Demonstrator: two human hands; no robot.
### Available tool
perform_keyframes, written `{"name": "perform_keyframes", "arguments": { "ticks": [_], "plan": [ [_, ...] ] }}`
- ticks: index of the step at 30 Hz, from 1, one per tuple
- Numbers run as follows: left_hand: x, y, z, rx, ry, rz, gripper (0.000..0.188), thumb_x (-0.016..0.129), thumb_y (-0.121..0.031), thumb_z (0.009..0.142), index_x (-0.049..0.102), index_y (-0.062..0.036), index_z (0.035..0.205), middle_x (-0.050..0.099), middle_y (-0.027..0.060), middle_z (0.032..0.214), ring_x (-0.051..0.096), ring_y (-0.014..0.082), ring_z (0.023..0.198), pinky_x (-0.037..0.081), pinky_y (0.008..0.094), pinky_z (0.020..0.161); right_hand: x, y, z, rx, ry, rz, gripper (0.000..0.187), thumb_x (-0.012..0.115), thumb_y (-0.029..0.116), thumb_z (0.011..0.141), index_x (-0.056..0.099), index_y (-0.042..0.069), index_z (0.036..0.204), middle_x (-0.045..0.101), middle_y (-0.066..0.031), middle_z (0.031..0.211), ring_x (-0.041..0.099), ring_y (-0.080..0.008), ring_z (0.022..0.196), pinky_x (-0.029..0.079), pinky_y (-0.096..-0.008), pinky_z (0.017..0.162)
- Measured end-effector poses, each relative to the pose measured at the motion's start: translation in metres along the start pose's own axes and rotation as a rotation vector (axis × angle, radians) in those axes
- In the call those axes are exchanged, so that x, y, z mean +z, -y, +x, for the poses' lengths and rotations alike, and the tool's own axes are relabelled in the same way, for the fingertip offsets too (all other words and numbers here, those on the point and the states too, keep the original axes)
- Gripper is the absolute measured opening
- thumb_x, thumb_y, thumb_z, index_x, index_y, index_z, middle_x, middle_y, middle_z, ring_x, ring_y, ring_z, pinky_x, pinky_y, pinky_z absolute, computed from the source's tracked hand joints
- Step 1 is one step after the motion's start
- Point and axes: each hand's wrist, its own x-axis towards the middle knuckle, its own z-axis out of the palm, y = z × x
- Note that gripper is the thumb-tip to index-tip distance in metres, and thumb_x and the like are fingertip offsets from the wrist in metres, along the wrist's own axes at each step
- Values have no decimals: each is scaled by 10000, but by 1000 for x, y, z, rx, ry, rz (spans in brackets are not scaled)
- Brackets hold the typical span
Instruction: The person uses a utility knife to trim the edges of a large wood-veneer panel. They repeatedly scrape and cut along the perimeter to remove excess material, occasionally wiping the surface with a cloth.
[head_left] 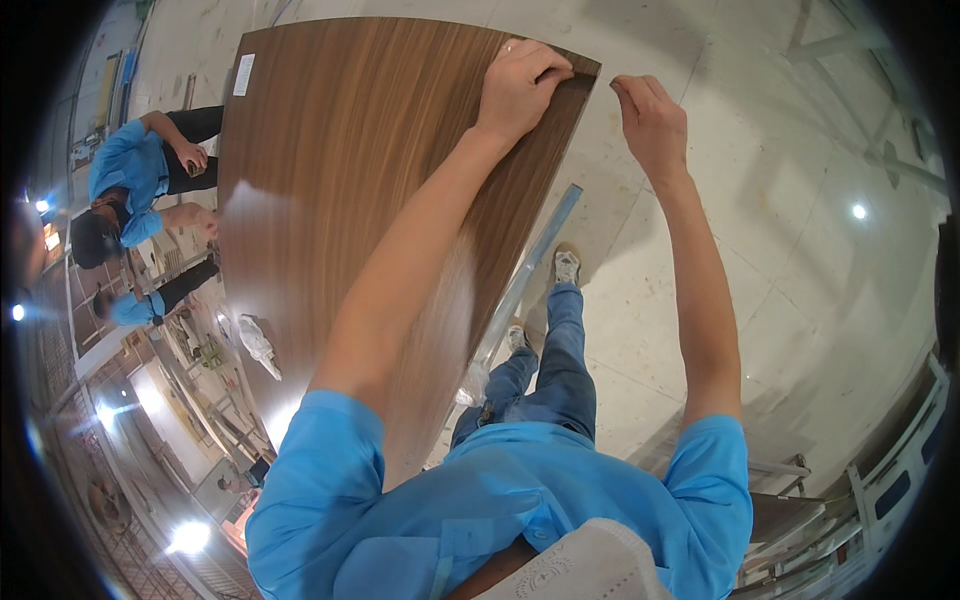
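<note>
A large brown wood-grain panel [350, 150] stretches out in front of me and to my left. Over its far right corner is my left hand [518, 88], fingers curled and pinched together close to the panel's edge. Whatever may be between those fingertips is too small to make out. My right hand [653, 125] is held beyond that edge, above the floor, apart from the panel. Its thumb and fingers are pressed together in a pinch, and I cannot see what they hold, if anything. A small white label [243, 75] is on the panel's far left corner.
At the panel's left side a person in a blue shirt [130, 180] has a hand close to its edge. A crumpled white cloth or bag [259, 345] lies by the left edge. Along the right side runs a metal rail [530, 260]. Metal frames [860, 500] stand lower right.
</note>
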Motion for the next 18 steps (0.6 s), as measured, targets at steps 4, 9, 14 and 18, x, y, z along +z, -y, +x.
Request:
{"name": "perform_keyframes", "arguments": {
  "ticks": [4, 9, 14, 18],
  "plan": [
    [-17, -5, -28, -57, 43, 5, 62, 798, -84, 863, 778, -80, 922, 742, 38, 930, 658, 261, 934, 525, 386, 832, 2, 17, -25, 17, 55, 41, 52, 740, 119, 950, 717, 108, 996, 700, -59, 916, 708, -291, 769, 576, -385, 646],
    [-30, -14, -59, -93, 7, -11, 69, 793, -59, 832, 769, -81, 892, 738, 47, 912, 659, 278, 912, 528, 394, 830, 5, 40, -45, 31, 94, 53, 70, 738, 110, 944, 713, 111, 1010, 684, -65, 915, 704, -296, 764, 572, -391, 641],
    [-44, -22, -91, -133, 38, -20, 74, 793, -46, 828, 768, -72, 893, 736, 50, 910, 661, 281, 917, 532, 401, 838, 2, 62, -72, 39, 127, 72, 81, 734, 59, 952, 719, 71, 1030, 697, -90, 913, 698, -316, 754, 559, -398, 632],
    [-59, -37, -125, -158, 36, -25, 80, 796, -44, 830, 772, -71, 901, 735, 57, 916, 664, 279, 922, 533, 396, 834, -2, 87, -100, 45, 133, 83, 86, 730, 49, 951, 715, 77, 1031, 693, -90, 912, 696, -317, 760, 556, -401, 633]
  ]
}}
